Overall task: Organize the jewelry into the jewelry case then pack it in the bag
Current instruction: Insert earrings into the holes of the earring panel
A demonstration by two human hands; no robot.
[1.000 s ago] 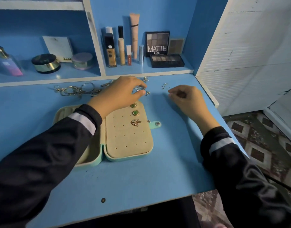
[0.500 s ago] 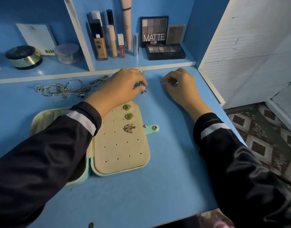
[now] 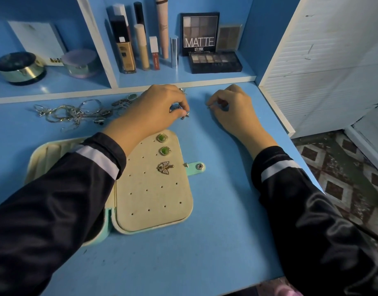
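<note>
Blue table point(image 3: 215, 242): right edge runs diagonally beside the white slatted panel point(image 3: 324, 67); far edge meets the shelf lip point(image 3: 183, 84). Bare surface right of and nearer than the case.

Jewelry case point(image 3: 154, 201): open flat, left of centre, partly under the left sleeve; snap tab point(image 3: 198, 167) sticks out right.

Left hand point(image 3: 160, 107): beyond the case, fingers curled, pinching a small earring point(image 3: 179, 107).

Right hand point(image 3: 233, 110): just right of it and apart, thumb and forefinger pinching a tiny metal bit point(image 3: 208, 107) at the table.

Loose jewelry pile point(image 3: 77, 113): far left, near the shelf lip.

In the case panel: two green studs point(image 3: 162, 138), one winged pin point(image 3: 165, 167).
</note>
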